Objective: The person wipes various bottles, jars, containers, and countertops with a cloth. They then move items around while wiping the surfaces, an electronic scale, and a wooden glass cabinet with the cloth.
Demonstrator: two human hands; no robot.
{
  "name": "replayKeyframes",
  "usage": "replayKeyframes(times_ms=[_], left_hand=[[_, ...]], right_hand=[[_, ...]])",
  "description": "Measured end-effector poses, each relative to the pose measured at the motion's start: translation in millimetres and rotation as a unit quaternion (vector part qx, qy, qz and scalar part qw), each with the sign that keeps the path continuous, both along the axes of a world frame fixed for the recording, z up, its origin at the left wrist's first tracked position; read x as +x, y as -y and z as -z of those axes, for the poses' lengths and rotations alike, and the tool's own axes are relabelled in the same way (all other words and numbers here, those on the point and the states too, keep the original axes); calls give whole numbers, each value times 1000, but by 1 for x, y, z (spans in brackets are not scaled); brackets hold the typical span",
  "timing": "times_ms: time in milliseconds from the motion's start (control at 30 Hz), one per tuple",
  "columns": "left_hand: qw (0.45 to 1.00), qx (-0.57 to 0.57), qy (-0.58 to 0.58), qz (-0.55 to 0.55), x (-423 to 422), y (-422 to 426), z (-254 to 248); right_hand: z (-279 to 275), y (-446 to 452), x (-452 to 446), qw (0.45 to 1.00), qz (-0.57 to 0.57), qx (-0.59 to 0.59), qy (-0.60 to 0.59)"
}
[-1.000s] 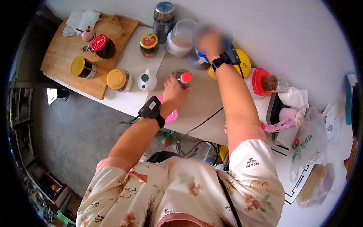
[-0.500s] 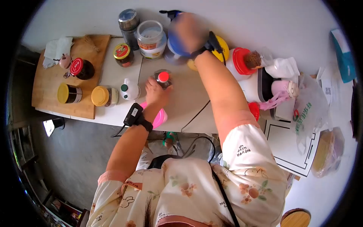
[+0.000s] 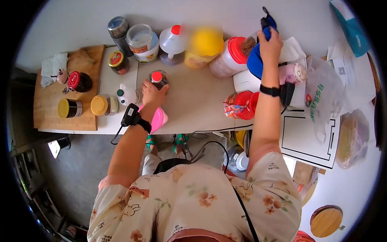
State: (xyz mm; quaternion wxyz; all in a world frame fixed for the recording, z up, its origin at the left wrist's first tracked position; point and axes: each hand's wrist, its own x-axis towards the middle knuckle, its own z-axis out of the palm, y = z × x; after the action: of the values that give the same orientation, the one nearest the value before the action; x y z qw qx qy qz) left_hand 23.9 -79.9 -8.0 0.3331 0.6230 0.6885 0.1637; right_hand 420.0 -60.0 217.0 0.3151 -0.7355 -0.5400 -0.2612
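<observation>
My left hand (image 3: 152,93) is wrapped round a dark clear-walled bottle with a red cap (image 3: 157,77), which stands on the table. A pink container (image 3: 159,120) sits just below that hand, partly behind the wrist. At the right, my right hand (image 3: 271,46) grips a blue fabric item with a black strap (image 3: 254,64); I cannot make out its exact kind. The hand holds it above a pink bottle (image 3: 291,74) and a red-lidded jar (image 3: 236,52). A red patterned packet (image 3: 238,105) lies beneath my right forearm.
Along the wall stand a steel flask (image 3: 119,34), an open plastic jar (image 3: 141,42), a red-capped white bottle (image 3: 171,42) and a yellow-lidded tub (image 3: 201,46). Several lidded jars and a wooden board (image 3: 90,64) are at the left. A plastic bag (image 3: 324,92) lies right; a cable crosses the front edge.
My right hand has moved right with the blue fabric item, uncovering the red-capped white bottle and the yellow-lidded tub. My left hand stays on its bottle. The camera view has shifted.
</observation>
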Motion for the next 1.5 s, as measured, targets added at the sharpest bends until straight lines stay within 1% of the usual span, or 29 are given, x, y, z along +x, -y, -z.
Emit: replayKeyframes(times_ms=[67,100,167,267,367,467,500,567,600,633,700,733,800,833,867,900,933,1000,1033,1100,1133,1233,1267,1300,1333,1367,1400,1433,1500], left_hand=[[1000,-12,-5,7,-1,-3,1],[1000,-19,-8,10,-1,-4,1],[1000,5,-11,11,-1,-5,3],[1000,18,-9,10,-3,-1,7],[1000,20,-3,13,-3,-4,10],[1000,-13,-9,11,-5,-1,-5],[1000,-28,-11,10,-3,0,-10],[999,-29,-19,-19,0,2,-10],[999,-29,-22,-33,2,2,-10],[999,-3,-20,-37,4,5,-9],[998,47,-18,-44,5,15,-9],[994,86,-29,-58,6,21,-12],[981,166,-49,-82,15,37,-20],[977,200,-31,-61,22,50,-33],[971,234,-13,-41,31,66,-46],[963,268,5,-21,43,78,-60],[960,275,40,21,57,88,-70],[947,284,111,105,92,108,-89],[948,261,137,117,113,114,-103],[947,214,192,144,158,116,-127],[940,227,199,157,178,112,-130],[919,278,212,183,239,83,-135],[910,306,208,185,260,67,-134],[901,335,204,186,279,52,-136],[917,285,194,198,292,40,-155],[931,234,184,211,300,30,-186],[936,222,184,203,312,20,-192],[940,210,185,195,324,9,-197],[930,270,210,135,353,-13,-177]], right_hand=[[36,-2,31,989,39,-116,83],[41,1,31,988,30,-131,79],[46,3,33,993,3,-88,72],[35,10,17,998,-23,-63,19],[42,8,14,998,-4,-37,50],[39,7,28,998,-54,-17,3],[35,8,31,993,-81,12,-91],[22,11,38,950,-131,70,-273],[19,16,44,932,-143,94,-320],[16,21,51,893,-164,140,-395],[12,34,60,789,-202,227,-534],[-1,47,48,751,-200,264,-572],[-19,72,33,716,-168,300,-608],[-24,84,29,697,-151,318,-624],[-27,94,25,699,-132,312,-630],[-27,102,19,690,-102,305,-648],[-27,110,14,680,-73,297,-666],[-13,119,28,635,-86,281,-714],[-6,123,35,612,-90,272,-737],[2,135,35,546,-127,265,-785],[8,141,40,535,-140,249,-795],[18,163,51,530,-187,227,-795],[12,171,50,514,-180,228,-807],[6,179,48,514,-176,224,-809],[0,187,45,514,-172,219,-811],[-6,197,41,514,-166,215,-814],[-10,207,38,510,-197,210,-811],[-8,214,41,510,-200,205,-811],[1,225,46,510,-208,197,-811]])
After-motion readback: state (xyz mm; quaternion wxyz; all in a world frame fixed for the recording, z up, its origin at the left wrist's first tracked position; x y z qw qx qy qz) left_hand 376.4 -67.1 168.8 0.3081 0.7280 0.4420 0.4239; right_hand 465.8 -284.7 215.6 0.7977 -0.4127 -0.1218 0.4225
